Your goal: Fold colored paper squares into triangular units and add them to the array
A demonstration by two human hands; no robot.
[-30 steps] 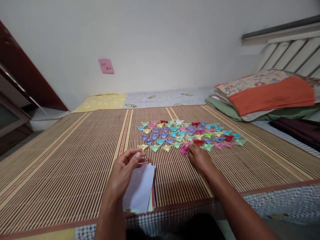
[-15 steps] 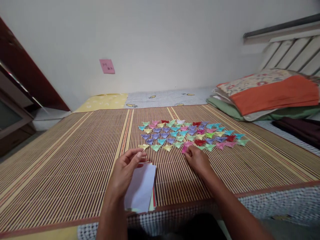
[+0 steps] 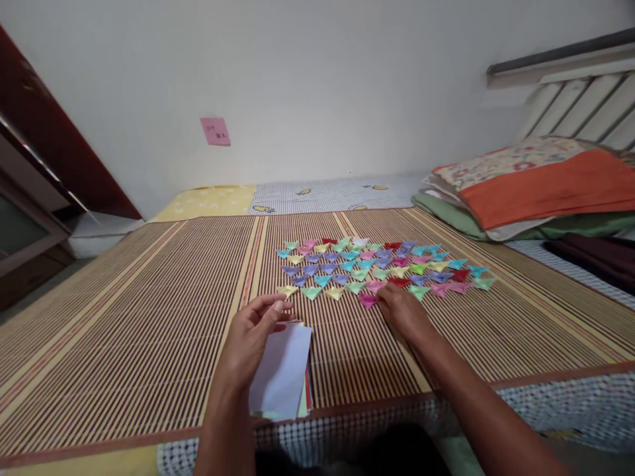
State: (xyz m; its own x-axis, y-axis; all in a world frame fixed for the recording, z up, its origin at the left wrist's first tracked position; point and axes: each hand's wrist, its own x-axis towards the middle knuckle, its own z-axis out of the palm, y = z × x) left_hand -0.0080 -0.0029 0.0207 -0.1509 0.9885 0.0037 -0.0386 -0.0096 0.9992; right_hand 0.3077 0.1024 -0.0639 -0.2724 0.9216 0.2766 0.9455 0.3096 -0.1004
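My left hand hovers at the top left of a stack of paper, its fingers loosely curved and apart, with nothing visible in them. The stack, topped by a white sheet, shows coloured edges at its right side. My right hand is at the near edge of the rows of small folded paper pieces, fingers curled together. Just left of its fingertips lies a magenta folded paper piece, slightly nearer than the front row. Whatever those fingers may hold is hidden. A yellow folded piece sits just beyond my left fingertips.
The striped bamboo mat covers the bed. Pillows and a dark folded cloth lie at the right. A pink note is on the wall behind.
My right hand has moved slightly right, away from the magenta folded piece, which now lies free on the mat. My left hand stays over the paper stack.
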